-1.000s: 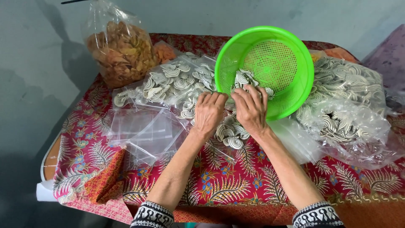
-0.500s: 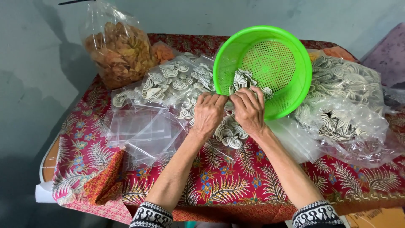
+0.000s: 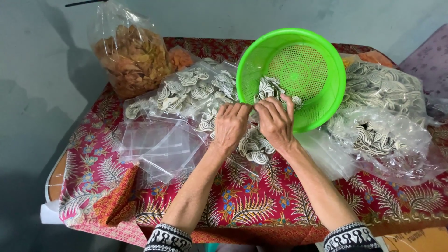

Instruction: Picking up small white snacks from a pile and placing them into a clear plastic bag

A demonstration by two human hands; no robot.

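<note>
Both hands' fingers (image 3: 242, 111) pinch a small clear bag (image 3: 254, 144) of spiral crackers below the green basket (image 3: 322, 102)

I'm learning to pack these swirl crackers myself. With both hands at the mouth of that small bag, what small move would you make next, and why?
Probably run both thumbs outward along the bag mouth to press it shut. The left hand and right hand pinch the top edge of the small clear bag, which already looks full of swirl crackers and lies just below the tilted green basket. Whether it has a zip strip, I cannot tell.

Table draped in a red floral patterned cloth (image 3: 261, 200), bearing clear plastic bags of white spiral crackers (image 3: 196, 91), empty flat clear bags (image 3: 156, 144), a bag of orange chips (image 3: 133, 56) and a green perforated plastic basket (image 3: 322, 51).
</note>
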